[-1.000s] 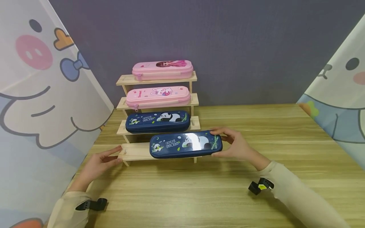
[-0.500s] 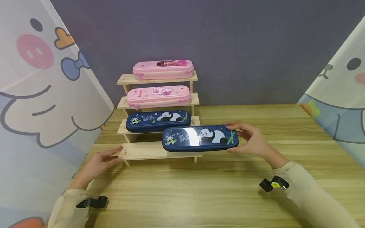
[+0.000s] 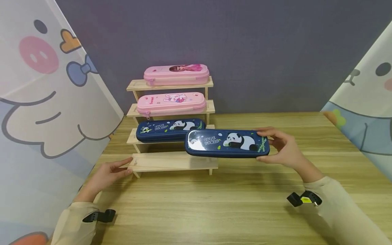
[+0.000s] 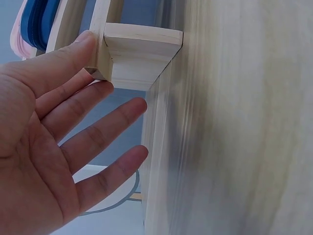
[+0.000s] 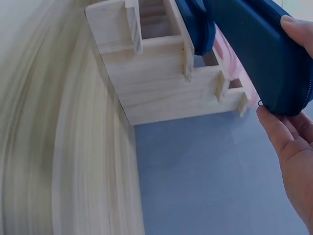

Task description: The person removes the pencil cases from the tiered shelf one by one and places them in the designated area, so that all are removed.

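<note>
My right hand (image 3: 284,149) grips the right end of a navy panda pencil case (image 3: 227,143), thumb at the near edge and fingers at the far one. The case is raised in the air, level with the lower steps of a wooden stepped rack (image 3: 165,161) and over their right part. In the right wrist view its dark underside (image 5: 264,54) faces the camera. My left hand (image 3: 105,175) pinches the left end of the rack's lowest board between thumb and fingers, the other fingers spread out. That lowest board bears nothing. A second panda pencil case (image 3: 166,134) lies one step above, partly covered.
Higher up the rack lie a pink bunny pencil case (image 3: 171,103) and, on top, a pink pencil case with a doll picture (image 3: 177,75). A grey wall (image 3: 260,68) stands behind. Cartoon panels flank the wood-grain table (image 3: 196,211) on both sides.
My right hand has moved right and slightly up with the panda pencil case, off the lowest board. The left hand has stayed at the rack's end.
</note>
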Motion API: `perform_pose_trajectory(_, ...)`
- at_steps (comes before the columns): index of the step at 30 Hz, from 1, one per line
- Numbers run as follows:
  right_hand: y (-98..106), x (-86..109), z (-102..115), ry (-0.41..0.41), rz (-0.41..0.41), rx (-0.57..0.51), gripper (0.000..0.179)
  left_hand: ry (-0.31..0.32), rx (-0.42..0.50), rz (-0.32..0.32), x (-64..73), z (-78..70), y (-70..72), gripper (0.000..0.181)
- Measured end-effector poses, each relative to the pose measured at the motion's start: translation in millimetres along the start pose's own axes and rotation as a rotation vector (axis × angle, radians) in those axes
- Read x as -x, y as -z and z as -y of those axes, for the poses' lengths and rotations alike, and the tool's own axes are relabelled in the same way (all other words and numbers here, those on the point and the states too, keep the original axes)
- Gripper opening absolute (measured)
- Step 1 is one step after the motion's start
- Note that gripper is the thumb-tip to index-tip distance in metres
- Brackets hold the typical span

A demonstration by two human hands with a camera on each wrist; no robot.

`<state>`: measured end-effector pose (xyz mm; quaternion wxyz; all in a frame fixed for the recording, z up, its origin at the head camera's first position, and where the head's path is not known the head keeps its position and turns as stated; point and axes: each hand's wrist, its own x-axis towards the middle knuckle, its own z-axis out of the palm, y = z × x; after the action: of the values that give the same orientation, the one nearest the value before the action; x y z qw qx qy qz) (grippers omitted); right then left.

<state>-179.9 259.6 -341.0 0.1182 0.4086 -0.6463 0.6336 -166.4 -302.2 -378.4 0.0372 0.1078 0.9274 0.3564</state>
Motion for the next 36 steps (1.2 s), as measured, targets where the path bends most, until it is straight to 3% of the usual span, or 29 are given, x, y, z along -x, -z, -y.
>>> perform_pose_trajectory(15, 19.9, 2.1, 2.6, 0.07, -0.057, -0.066, 0.068, 0.013, 0.005, 0.012, -0.5, 0.0, 0.5, 0.052)
perform_pose_trajectory(36, 22.3, 1.3, -3.0, 0.097, -0.24, -0.056, 0.063, 0.012, 0.001, 0.0, -0.4, -0.1, 0.4, 0.052)
